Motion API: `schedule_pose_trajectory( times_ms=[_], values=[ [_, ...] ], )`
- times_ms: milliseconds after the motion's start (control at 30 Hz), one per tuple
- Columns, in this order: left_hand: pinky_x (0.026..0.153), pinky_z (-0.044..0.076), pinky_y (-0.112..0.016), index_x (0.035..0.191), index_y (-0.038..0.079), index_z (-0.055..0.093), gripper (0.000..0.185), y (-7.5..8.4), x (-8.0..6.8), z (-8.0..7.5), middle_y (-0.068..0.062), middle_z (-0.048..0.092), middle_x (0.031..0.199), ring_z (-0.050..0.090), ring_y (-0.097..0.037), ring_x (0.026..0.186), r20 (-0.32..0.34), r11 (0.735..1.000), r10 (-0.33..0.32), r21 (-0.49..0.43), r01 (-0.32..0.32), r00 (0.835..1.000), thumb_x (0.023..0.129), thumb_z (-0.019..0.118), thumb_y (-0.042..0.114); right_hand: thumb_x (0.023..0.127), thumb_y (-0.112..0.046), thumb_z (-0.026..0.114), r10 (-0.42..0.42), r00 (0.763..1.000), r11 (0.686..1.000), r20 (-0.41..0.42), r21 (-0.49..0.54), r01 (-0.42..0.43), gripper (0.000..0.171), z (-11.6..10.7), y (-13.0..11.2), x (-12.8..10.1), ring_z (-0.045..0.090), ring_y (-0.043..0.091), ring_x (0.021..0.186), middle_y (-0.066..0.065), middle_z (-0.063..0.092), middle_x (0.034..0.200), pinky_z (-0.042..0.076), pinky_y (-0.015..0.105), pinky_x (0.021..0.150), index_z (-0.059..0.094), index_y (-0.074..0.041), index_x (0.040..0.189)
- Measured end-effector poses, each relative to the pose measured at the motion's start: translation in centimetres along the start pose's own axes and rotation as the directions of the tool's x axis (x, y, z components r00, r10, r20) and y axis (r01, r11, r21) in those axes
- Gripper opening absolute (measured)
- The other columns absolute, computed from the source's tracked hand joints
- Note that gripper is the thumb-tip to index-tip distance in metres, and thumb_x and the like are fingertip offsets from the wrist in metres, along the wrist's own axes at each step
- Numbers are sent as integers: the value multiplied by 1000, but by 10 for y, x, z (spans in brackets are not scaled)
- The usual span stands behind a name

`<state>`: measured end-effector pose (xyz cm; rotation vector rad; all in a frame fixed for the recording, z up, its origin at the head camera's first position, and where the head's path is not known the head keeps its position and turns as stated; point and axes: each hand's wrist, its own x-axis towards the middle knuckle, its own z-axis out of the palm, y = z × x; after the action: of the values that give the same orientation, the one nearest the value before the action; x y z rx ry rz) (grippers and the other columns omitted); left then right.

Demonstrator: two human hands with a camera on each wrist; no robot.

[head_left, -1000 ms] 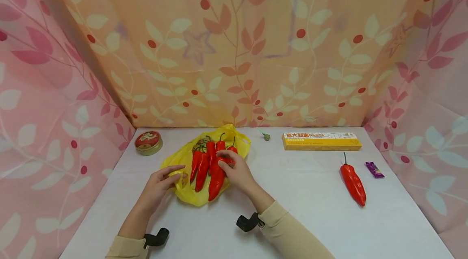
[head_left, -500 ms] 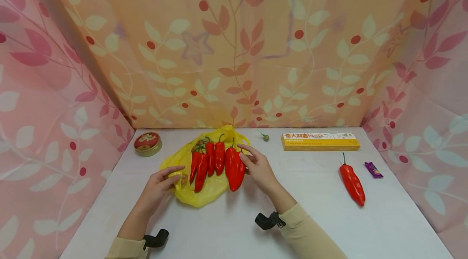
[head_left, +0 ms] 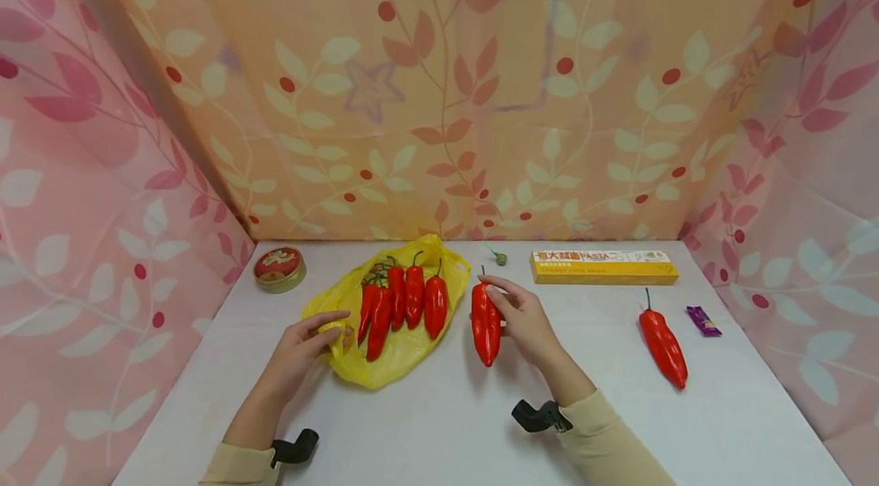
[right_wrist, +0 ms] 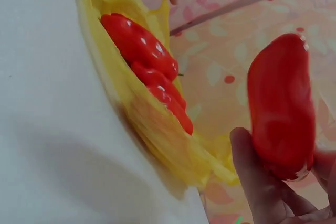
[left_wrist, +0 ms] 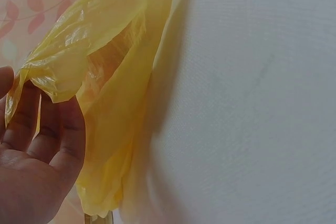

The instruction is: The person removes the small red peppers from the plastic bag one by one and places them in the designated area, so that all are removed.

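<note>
My right hand (head_left: pixel 523 316) grips a red pepper (head_left: pixel 485 324) just right of the yellow plastic bag (head_left: pixel 398 355), a little above the white table; the right wrist view shows the same red pepper (right_wrist: pixel 281 106) held between thumb and fingers. Several more red peppers (head_left: pixel 401 306) lie on the bag. My left hand (head_left: pixel 302 342) holds the bag's left edge, and in the left wrist view its fingers (left_wrist: pixel 37 129) lie against the yellow plastic bag (left_wrist: pixel 105 87). Another red pepper (head_left: pixel 662 345) lies alone on the table at the right.
A round red tin (head_left: pixel 278 268) sits at the back left. A yellow pasta box (head_left: pixel 603 265) lies at the back right, with a small green stem piece (head_left: pixel 500 257) beside it. A purple wrapper (head_left: pixel 703 320) lies at the right. Patterned cloth walls enclose the table (head_left: pixel 439 425).
My right hand has lifted one red pepper off the bag and carried it to the right, clear of the plastic. The left hand has stayed on the bag's edge.
</note>
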<state>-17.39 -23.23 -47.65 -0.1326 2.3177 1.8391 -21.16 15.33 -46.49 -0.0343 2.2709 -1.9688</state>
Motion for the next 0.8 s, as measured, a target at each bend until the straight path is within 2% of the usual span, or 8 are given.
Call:
schedule_pose_trajectory(
  times_ms=[200, 300, 467, 600, 800],
  values=[
    [84, 53, -24, 138, 8, 61, 40, -1, 1, 0, -13, 67, 125, 60, -18, 101, 6, 1000, 15, -3, -15, 1000, 102, 61, 26, 101, -39, 60, -6, 1000, 1000, 1, -7, 6, 40, -17, 6, -4, 68, 26, 105, 14, 61, 133, 62, 40, 78, 60, -29, 139],
    [83, 53, -24, 137, 8, 61, 40, -1, 1, 1, -13, 68, 122, 60, -19, 100, 8, 1000, 17, -12, -17, 1000, 102, 61, 27, 96, -41, 67, -15, 1000, 999, 5, -42, 15, 49, -26, 10, -5, 65, 28, 111, 13, 60, 136, 61, 39, 81, 57, -31, 142],
    [85, 52, -23, 137, 11, 62, 40, 1, 1, 1, -12, 67, 124, 59, -19, 104, -5, 1000, -3, -13, 3, 1000, 102, 61, 28, 87, -36, 79, -13, 1000, 994, 19, -109, 15, 69, -40, 12, -10, 56, 34, 124, 14, 56, 142, 60, 39, 86, 49, -35, 149],
    [86, 52, -22, 138, 10, 61, 40, 2, 0, -1, -11, 68, 124, 59, -19, 105, -3, 1000, -7, -10, 7, 1000, 102, 61, 28, 88, -34, 78, 1, 1000, 988, 8, -152, 1, 68, -51, 8, -17, 51, 36, 129, 15, 53, 143, 60, 40, 84, 49, -36, 149],
    [87, 53, -22, 138, 11, 61, 40, 2, -1, -2, -12, 69, 124, 59, -19, 106, 3, 1000, -15, -16, 15, 1000, 102, 61, 29, 88, -43, 77, -5, 1000, 980, -3, -198, 4, 65, -70, 19, -22, 53, 36, 128, 14, 55, 143, 60, 40, 84, 51, -39, 147]
  ],
)
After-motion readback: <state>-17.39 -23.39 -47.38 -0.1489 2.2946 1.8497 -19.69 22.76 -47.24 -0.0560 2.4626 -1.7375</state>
